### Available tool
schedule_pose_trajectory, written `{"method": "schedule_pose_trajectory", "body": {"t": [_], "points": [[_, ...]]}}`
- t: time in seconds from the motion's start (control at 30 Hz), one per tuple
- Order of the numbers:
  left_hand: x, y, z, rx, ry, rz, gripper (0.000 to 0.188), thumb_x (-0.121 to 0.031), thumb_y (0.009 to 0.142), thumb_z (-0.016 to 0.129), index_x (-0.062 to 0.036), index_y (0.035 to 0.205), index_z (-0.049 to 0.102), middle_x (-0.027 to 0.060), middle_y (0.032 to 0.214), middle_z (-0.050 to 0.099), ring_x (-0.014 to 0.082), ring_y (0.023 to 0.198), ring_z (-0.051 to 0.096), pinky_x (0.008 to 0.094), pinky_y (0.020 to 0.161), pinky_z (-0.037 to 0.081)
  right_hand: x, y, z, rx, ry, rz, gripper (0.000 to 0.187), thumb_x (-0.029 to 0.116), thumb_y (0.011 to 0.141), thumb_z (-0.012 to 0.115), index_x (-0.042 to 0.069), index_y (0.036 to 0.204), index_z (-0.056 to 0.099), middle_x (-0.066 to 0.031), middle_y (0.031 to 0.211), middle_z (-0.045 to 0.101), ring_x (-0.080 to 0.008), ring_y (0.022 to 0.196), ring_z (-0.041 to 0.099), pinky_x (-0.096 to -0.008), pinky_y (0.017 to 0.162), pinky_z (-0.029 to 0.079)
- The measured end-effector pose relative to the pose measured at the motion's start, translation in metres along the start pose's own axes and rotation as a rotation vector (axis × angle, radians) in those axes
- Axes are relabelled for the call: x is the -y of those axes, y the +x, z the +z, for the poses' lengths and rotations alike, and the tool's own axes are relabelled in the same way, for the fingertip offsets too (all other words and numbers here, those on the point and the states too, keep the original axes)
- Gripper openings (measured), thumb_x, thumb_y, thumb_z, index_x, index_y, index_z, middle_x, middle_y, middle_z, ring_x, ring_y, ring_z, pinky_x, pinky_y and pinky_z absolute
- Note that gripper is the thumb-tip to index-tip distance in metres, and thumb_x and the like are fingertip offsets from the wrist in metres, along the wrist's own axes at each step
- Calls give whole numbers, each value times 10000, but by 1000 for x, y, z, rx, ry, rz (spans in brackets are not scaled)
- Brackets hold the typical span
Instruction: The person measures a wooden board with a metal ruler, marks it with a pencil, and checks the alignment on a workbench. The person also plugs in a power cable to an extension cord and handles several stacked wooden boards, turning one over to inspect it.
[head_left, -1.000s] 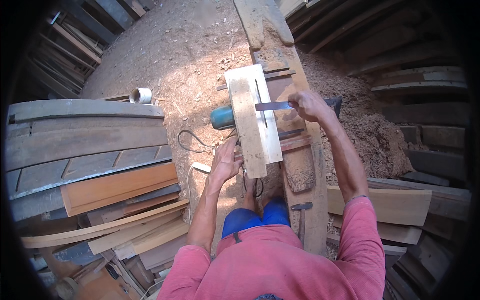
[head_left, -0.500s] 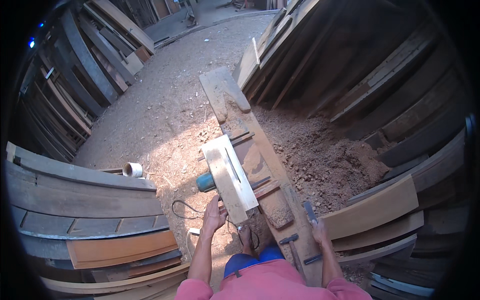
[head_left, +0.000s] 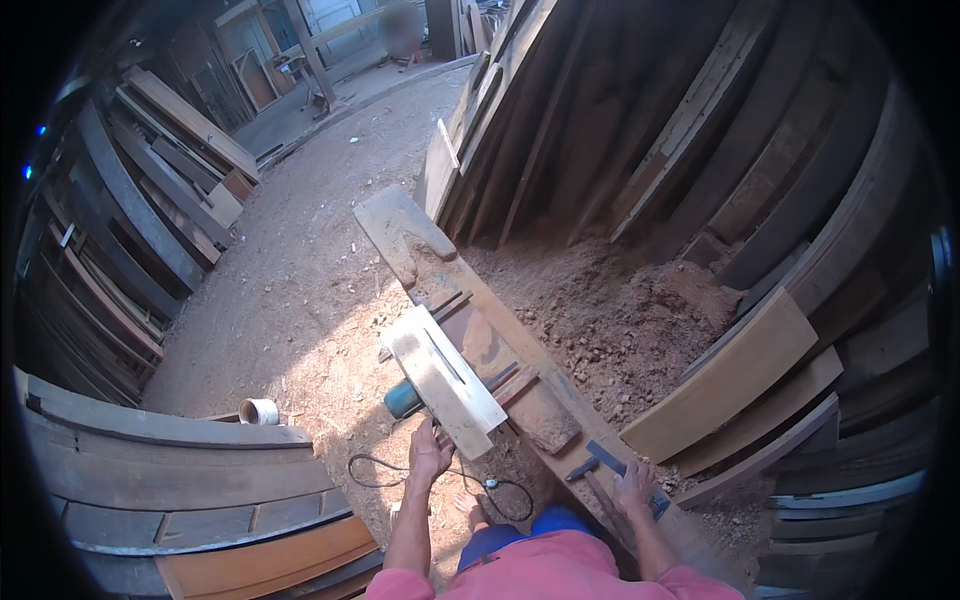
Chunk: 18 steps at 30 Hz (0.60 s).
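Note:
A pale board with a long slot [head_left: 447, 382] lies at the left side of a narrow wooden bench, with a teal motor housing [head_left: 403, 399] below its left edge. My left hand [head_left: 430, 458] is raised beside the board's near-left edge, fingers stretched toward the dark part by the motor; whether they touch it I cannot make out. In my right hand [head_left: 633, 490] is a flat dark-grey metal bar [head_left: 606, 457], sticking out on both sides of the fist. Under its far end a hammer [head_left: 582, 470] lies on the bench [head_left: 520, 335].
A loose wood block [head_left: 553, 431] sits on the bench. A black cord [head_left: 378, 458] loops on the floor near my bare foot [head_left: 470, 508]. Sawdust heaps [head_left: 640, 325] lie to the right. Stacked planks [head_left: 180, 452] flank the left, and leaning boards [head_left: 725, 390] the right. A white bucket [head_left: 259, 411] stands left.
My right hand has moved forward along the bench, and the bar has swung leftward over the hammer head. My left hand stays near the motor. The whole view has turned slightly.

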<state>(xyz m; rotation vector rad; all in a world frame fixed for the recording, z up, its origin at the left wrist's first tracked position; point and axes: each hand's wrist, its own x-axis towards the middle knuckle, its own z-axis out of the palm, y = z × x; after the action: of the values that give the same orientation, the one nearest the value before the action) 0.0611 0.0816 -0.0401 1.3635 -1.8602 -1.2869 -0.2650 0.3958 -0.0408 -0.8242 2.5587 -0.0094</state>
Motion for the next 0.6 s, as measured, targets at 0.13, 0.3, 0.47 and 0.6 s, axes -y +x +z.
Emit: {"method": "schedule_pose_trajectory", "body": {"t": [0.13, 0.3, 0.47, 0.6], "points": [[-7, -3, -9, -7, 308, 141, 567, -49, 740, 789, 24, 1243, 539, 246, 1030, 672, 442, 931, 648, 520, 827, 528, 15, 0, -3, -50, 4, 59, 484, 304, 922, 688, 50, 1304, 532, -229, 1402, 472, -426, 1361, 406, -548, 1125, 340], [3, 8, -3, -43, 374, 251, 606, -44, 738, 784, 27, 1285, 533, 249, 1060, 667, 446, 937, 642, 519, 818, 533, 69, 6, 7, 118, 480, -164, 251, 282, 976, 631, 34, 1002, 657, -103, 903, 667, -257, 817, 632, -413, 739, 523], [2, -2, -13, -25, 441, 219, 644, -50, 737, 789, 26, 1315, 515, 241, 1108, 653, 442, 989, 608, 503, 878, 489, 157, -5, 71, 1023, 1070, -3, 316, 357, 1058, 543, 85, 980, 684, 24, 806, 650, -54, 627, 547, -236, 527, 436], [-10, -5, -16, -17, 453, 166, 668, -72, 740, 803, 22, 1330, 504, 249, 1116, 648, 441, 985, 599, 498, 889, 477, 242, 23, 126, 1128, 1522, 64, 288, 345, 1057, 551, 97, 1074, 696, 39, 810, 644, -43, 633, 546, -208, 540, 413]]}}
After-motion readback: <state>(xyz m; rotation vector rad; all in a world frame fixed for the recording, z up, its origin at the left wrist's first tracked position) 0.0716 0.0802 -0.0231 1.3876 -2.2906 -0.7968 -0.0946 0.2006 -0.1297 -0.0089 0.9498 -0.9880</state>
